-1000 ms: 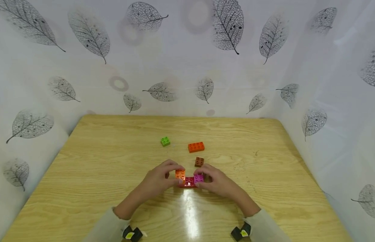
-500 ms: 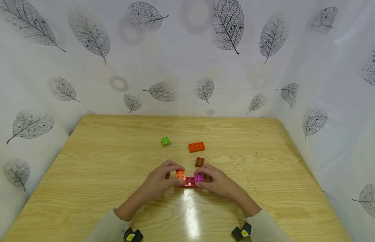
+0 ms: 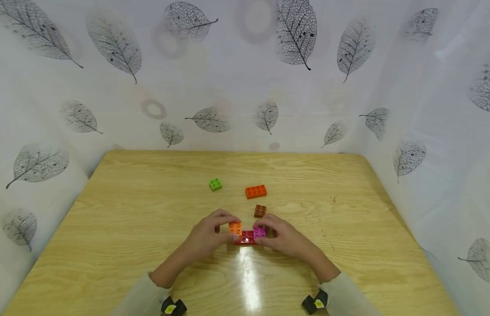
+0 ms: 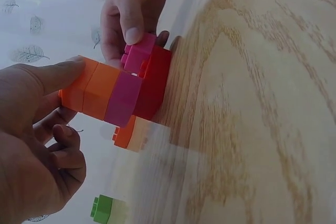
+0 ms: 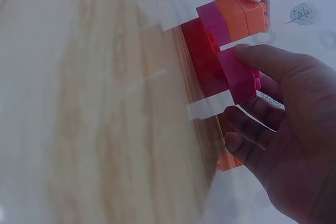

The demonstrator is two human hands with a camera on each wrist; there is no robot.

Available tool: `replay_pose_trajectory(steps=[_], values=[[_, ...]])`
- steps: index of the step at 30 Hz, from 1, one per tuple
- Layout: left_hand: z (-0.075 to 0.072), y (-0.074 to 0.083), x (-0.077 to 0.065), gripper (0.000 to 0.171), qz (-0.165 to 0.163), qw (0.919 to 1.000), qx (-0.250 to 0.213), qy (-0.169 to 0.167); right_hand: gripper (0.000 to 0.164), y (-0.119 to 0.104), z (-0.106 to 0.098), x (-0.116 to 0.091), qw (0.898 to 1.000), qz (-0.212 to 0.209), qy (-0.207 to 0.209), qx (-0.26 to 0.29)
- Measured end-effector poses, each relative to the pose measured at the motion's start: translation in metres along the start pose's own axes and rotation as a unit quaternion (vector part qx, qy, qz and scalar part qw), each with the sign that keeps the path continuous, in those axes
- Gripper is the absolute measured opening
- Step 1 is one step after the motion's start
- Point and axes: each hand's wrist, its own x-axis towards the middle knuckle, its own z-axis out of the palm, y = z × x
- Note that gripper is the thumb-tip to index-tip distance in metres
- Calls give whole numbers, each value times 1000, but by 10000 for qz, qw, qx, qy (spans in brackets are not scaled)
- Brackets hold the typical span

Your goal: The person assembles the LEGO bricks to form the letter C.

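A long red toy building brick point(image 3: 246, 237) lies on the table, with a magenta brick point(image 3: 259, 233) on its right end. On its left end rises a stack: a purple brick point(image 4: 123, 98) at the bottom and two orange bricks point(image 4: 90, 88) above it. My left hand point(image 3: 208, 232) pinches the upper orange part of that stack between thumb and index finger. My right hand point(image 3: 283, 236) pinches the magenta brick the same way, its other fingers bent loosely below in the right wrist view. Red studs show between the two ends.
Just behind the hands lies a brown brick point(image 3: 260, 211). Farther back are a long red-orange brick point(image 3: 255, 192) and a green brick point(image 3: 215, 184). A leaf-patterned white cloth point(image 3: 237, 87) hangs around the wooden table point(image 3: 150, 188).
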Motion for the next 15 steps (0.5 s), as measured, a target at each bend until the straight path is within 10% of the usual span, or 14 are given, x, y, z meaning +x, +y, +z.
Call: replay_pose_trajectory(steps=[15], values=[[4, -4, -1, 45, -21, 9975, -678, -183, 35, 2, 0, 0, 10000, -78, 11, 57]])
